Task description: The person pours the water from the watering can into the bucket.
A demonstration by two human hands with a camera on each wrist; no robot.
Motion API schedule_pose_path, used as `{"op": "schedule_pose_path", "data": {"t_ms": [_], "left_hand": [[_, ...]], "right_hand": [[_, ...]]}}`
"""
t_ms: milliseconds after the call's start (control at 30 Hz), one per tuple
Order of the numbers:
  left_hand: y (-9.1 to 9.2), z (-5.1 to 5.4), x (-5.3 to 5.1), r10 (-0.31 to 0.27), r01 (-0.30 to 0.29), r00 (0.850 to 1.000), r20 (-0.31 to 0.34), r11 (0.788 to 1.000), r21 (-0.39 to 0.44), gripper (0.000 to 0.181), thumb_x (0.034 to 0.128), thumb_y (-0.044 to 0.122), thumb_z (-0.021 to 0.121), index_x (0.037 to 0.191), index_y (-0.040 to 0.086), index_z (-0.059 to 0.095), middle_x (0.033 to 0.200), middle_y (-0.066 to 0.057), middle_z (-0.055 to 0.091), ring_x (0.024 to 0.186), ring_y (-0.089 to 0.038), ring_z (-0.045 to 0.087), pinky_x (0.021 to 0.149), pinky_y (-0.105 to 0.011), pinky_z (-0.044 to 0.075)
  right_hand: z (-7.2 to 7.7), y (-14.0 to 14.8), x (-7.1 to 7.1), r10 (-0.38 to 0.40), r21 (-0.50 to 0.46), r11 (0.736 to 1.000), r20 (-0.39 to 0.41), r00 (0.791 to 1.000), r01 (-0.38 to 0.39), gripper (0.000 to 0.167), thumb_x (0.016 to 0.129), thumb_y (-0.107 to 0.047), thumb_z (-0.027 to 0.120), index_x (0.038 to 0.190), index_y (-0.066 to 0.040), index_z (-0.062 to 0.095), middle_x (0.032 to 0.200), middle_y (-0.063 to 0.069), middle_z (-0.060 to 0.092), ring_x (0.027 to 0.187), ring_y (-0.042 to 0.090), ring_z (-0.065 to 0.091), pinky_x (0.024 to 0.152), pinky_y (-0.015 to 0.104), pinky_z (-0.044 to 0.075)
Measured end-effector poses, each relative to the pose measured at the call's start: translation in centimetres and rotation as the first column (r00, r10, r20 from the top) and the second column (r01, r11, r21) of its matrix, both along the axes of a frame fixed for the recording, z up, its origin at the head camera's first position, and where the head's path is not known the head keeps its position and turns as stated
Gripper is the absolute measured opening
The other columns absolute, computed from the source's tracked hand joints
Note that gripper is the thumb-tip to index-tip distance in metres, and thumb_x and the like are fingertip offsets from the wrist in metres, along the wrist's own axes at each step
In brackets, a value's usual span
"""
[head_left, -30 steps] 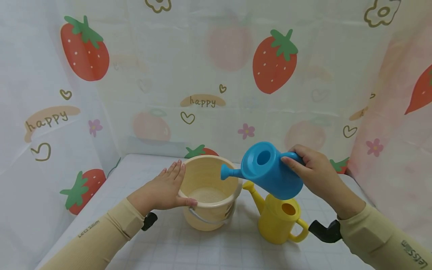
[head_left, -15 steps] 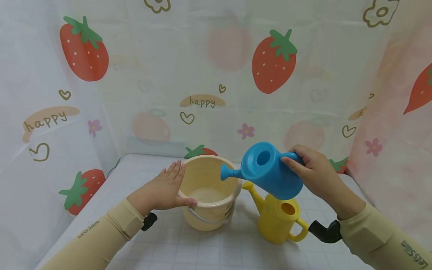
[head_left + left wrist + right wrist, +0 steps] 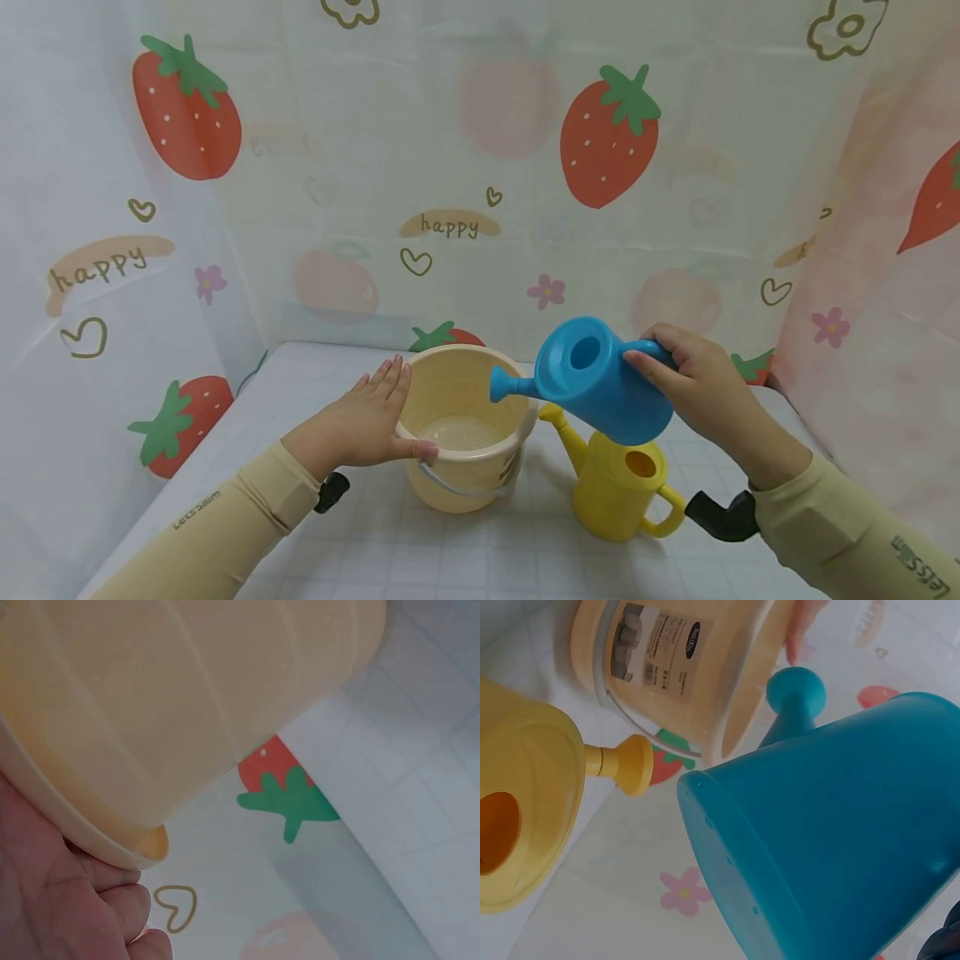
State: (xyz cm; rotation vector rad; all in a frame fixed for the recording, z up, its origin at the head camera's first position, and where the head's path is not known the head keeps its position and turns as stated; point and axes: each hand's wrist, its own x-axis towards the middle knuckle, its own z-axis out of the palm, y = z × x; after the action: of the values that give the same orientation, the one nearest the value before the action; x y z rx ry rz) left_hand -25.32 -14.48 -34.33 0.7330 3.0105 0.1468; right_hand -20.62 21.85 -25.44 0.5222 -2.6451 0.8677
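With my right hand (image 3: 701, 379), I hold a blue watering can (image 3: 622, 404) by its handle, fingers wrapped round it. The can is tilted to the left in the air, its spout head (image 3: 498, 384) over the bucket's right side. My left hand (image 3: 356, 425) rests against the left rim of a cream bucket (image 3: 453, 492), fingers straight and thumb on the front rim. In the left wrist view the fingers (image 3: 120, 900) touch the rim from outside. Faint glints show on the bucket's bottom; I cannot make out a stream from the spout.
A yellow watering can (image 3: 617, 492) stands upright on the table, right of the bucket and below the blue one. The bucket's grey handle (image 3: 457, 490) hangs down in front. A strawberry-printed curtain (image 3: 360, 167) closes off the back and sides of the white table (image 3: 360, 550).
Both hands, the blue watering can and the bucket stay almost where they were. The blue can has sunk very slightly, and the glints on the bucket's bottom look a little different.
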Motion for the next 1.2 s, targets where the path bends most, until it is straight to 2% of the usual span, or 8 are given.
{"op": "schedule_pose_path", "data": {"t_ms": [833,1200], "left_hand": [[0.05,0.00,0.04,0.004,-0.004,1.000,0.006,1.000,-0.001,0.123,0.0664,0.086,0.035,0.144,-0.005,0.006,0.150,-0.022,0.000,0.139,-0.034,0.001,0.108,-0.053,0.013],[0.03,-0.18,-0.21,-0.002,0.002,1.000,-0.003,1.000,-0.001,0.122,0.0674,0.085,0.036,0.144,-0.006,0.007,0.150,-0.024,0.002,0.138,-0.035,0.002,0.108,-0.053,0.013]], "right_hand": [[-0.01,-0.08,0.05,0.003,0.007,1.000,-0.019,1.000,-0.003,0.027,0.093,-0.032,0.052,0.100,-0.006,0.056,0.089,0.009,0.060,0.088,0.030,0.059,0.078,0.057,0.047],[-0.25,-0.04,-0.06,0.000,0.009,1.000,-0.026,1.000,0.001,0.030,0.092,-0.035,0.052,0.102,-0.007,0.057,0.095,0.010,0.062,0.091,0.033,0.060,0.078,0.057,0.046]]}}
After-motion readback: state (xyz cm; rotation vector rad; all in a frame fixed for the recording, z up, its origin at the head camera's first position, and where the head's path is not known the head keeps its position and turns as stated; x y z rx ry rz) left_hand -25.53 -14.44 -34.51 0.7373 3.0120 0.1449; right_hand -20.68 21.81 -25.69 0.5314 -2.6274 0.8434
